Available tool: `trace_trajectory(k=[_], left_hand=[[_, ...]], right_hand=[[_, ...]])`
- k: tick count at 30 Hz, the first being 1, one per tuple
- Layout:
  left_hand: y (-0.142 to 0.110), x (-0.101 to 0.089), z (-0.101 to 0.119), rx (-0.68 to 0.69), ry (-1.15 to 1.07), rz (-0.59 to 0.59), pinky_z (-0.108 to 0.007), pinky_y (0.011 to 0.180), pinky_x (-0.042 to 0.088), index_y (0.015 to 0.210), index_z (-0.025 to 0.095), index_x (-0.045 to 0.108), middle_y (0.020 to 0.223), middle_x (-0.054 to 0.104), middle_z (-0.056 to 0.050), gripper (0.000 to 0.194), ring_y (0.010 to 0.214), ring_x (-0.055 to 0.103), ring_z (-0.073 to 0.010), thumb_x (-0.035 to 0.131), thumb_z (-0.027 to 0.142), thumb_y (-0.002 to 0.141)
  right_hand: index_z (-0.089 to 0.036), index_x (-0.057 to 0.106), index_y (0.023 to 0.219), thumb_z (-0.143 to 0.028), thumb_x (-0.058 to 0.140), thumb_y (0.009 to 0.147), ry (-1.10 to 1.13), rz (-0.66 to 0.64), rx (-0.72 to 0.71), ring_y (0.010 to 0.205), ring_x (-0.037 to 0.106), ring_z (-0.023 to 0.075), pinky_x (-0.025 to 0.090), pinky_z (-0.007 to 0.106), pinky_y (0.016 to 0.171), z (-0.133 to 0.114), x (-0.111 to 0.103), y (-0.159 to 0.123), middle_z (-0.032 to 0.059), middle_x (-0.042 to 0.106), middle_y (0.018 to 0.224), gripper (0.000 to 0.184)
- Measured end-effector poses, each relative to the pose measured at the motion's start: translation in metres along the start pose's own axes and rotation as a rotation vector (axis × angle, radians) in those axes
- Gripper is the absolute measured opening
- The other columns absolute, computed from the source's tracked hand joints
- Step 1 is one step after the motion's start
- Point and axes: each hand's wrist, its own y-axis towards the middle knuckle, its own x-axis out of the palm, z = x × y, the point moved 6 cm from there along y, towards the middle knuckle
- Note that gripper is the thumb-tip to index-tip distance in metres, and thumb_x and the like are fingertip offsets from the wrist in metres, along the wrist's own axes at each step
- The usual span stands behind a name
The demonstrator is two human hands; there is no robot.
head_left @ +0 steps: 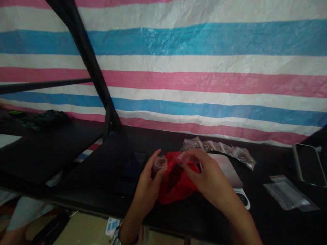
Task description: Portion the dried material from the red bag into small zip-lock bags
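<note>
Left hand [149,182] grips clear bag [160,162], ten o'clock off red bag [176,197]; right hand [208,174] pinches clear plastic [183,158], twelve o'clock. Clear bag: likely light, limp, slippery; hold by rim.

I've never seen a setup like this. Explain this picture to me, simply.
There is no machine here: you see a person's two bare hands. The single picture comes from a camera worn on that person's head, looking forward and down.

The left hand holds a small clear bag upright. The right hand pinches a piece of clear plastic; its full shape is hard to make out. Between the hands sits an open red bag, its contents too dark to tell.

On the black table, behind the right hand, is a row of filled clear bags. Further right lie flat clear bags. A dark, phone-like slab lies left of the hands. A striped sheet hangs behind.
</note>
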Motion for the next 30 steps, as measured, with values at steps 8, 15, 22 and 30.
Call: trace_trajectory(k=[8, 15, 22, 30], left_hand=[[0.001, -0.011, 0.009, -0.135, -0.060, 0.083, -0.033, 0.079, 0.062, 0.150, 0.022, 0.056, 0.106, 0.075, -0.003, 0.085, 0.085, 0.073, -0.0193, 0.084, 0.052, 0.076], [0.007, -0.011, 0.005, 0.036, 0.201, 0.173, -0.045, 0.096, 0.057, 0.122, 0.021, 0.069, 0.108, 0.073, -0.008, 0.049, 0.099, 0.070, -0.0266, 0.073, 0.044, 0.079], [0.003, 0.002, -0.004, 0.046, 0.370, 0.054, -0.044, 0.086, 0.057, 0.109, 0.022, 0.066, 0.100, 0.073, -0.008, 0.027, 0.093, 0.071, -0.0277, 0.059, 0.034, 0.085], [0.002, 0.007, 0.003, -0.039, 0.203, 0.118, -0.030, 0.063, 0.052, 0.095, 0.023, 0.060, 0.078, 0.065, 0.003, 0.020, 0.068, 0.065, -0.0188, 0.063, 0.033, 0.078]], right_hand=[[-0.016, 0.074, 0.120, -0.006, 0.058, 0.095, -0.454, -0.163, 0.236, 0.122, 0.063, 0.0347, 0.051, 0.047, 0.104, 0.022, 0.044, 0.000, 0.0153, 0.068, 0.128, 0.031], [-0.020, 0.072, 0.121, -0.008, 0.058, 0.096, -0.514, -0.107, 0.261, 0.124, 0.062, 0.0342, 0.052, 0.045, 0.103, 0.024, 0.053, 0.002, 0.0136, 0.069, 0.130, 0.031], [-0.019, 0.073, 0.118, -0.013, 0.063, 0.097, -0.482, -0.130, 0.274, 0.118, 0.066, 0.0334, 0.054, 0.044, 0.097, 0.027, 0.047, 0.001, 0.0130, 0.070, 0.124, 0.024], [-0.019, 0.071, 0.119, -0.009, 0.056, 0.099, -0.397, -0.112, 0.306, 0.118, 0.070, 0.0294, 0.055, 0.039, 0.095, 0.026, 0.064, -0.001, 0.0129, 0.070, 0.132, 0.027]])
